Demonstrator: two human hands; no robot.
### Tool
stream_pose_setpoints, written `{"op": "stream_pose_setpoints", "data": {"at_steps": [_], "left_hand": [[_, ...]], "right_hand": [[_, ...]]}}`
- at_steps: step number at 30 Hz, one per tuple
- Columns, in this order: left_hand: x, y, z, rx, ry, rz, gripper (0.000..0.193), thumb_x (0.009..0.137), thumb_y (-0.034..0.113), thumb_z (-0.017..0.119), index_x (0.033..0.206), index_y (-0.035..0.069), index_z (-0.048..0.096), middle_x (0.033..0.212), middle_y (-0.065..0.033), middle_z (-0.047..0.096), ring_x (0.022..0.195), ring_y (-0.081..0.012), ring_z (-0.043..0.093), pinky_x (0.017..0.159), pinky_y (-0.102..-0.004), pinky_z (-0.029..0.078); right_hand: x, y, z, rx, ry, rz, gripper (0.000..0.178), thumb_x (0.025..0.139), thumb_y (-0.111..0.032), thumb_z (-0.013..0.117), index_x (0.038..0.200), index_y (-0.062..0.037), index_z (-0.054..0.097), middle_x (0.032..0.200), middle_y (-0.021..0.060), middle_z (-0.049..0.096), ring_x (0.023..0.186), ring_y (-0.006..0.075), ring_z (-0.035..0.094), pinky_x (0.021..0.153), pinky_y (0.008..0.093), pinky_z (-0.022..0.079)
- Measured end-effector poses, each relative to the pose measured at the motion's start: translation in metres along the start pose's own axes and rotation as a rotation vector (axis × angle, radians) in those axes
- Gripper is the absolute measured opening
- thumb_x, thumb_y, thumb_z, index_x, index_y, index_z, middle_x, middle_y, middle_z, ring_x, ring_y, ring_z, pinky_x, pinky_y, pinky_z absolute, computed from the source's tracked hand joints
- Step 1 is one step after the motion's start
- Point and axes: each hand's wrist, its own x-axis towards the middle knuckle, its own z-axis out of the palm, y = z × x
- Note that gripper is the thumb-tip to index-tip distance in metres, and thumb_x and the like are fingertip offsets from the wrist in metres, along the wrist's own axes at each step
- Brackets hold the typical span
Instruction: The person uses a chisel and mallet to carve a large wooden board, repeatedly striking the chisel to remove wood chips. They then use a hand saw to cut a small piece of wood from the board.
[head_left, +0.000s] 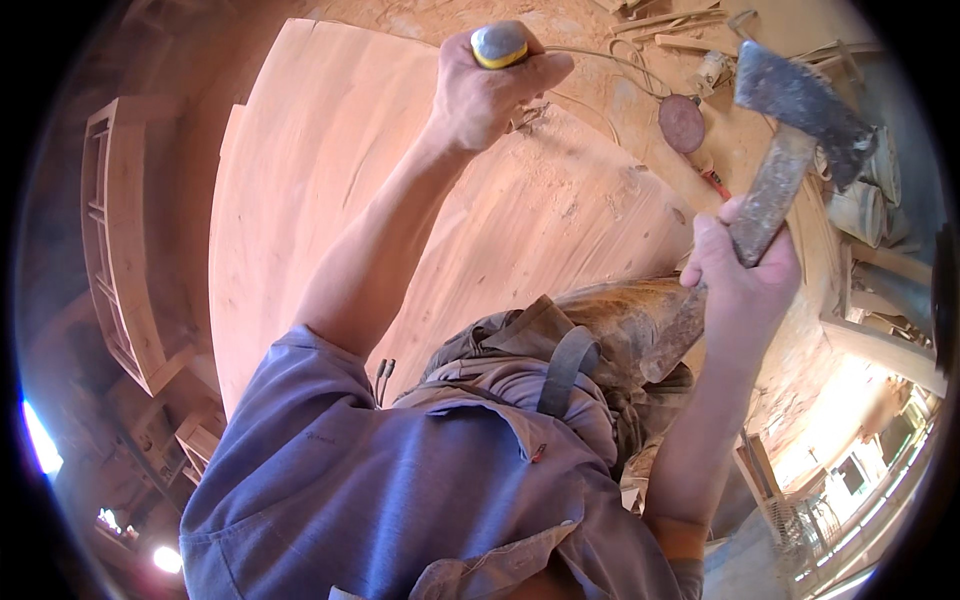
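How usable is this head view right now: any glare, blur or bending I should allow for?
Head view: warm, even light on the wooden slab; blown-out glare at the lower left and lower right rim; heavy fisheye bending of the slab's edges; black vignette at the corners. The hammer in the right hand looks slightly soft; the left hand on the yellow-capped tool is sharp.

The person's left hand (pixel 487 92) is extended far forward on a nearly straight bare arm, fist closed with knuckles up, while the right hand (pixel 742 275) is raised nearer, fist clenched, forearm bent upward from the elbow.
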Motion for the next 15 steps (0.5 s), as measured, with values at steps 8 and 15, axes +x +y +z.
{"op": "stream_pose_setpoints", "data": {"at_steps": [8,15], "left_hand": [[0.001,0.003,0.013,0.055,0.019,-0.016,0.018,0.087,0.012,0.078,0.076,0.004,0.066,0.064,0.0026,0.057,0.059,-0.0064,0.053,0.056,-0.0265,0.043],[-0.004,-0.005,0.014,0.121,0.029,0.298,0.019,0.085,0.013,0.078,0.098,0.001,0.072,0.076,0.0029,0.062,0.072,-0.0068,0.055,0.063,-0.0285,0.048]], "right_hand": [[0.067,-0.121,-0.059,-0.847,-0.527,-1.014,0.011,0.089,-0.011,0.069,0.085,-0.0014,0.067,0.074,0.0052,0.065,0.059,0.0135,0.06,0.062,0.0316,0.051],[0.027,-0.042,0.036,-0.884,-0.28,-0.425,0.029,0.086,-0.014,0.068,0.109,0.0036,0.061,0.084,0.0244,0.067,0.079,0.0387,0.068,0.074,0.0449,0.053]]}}
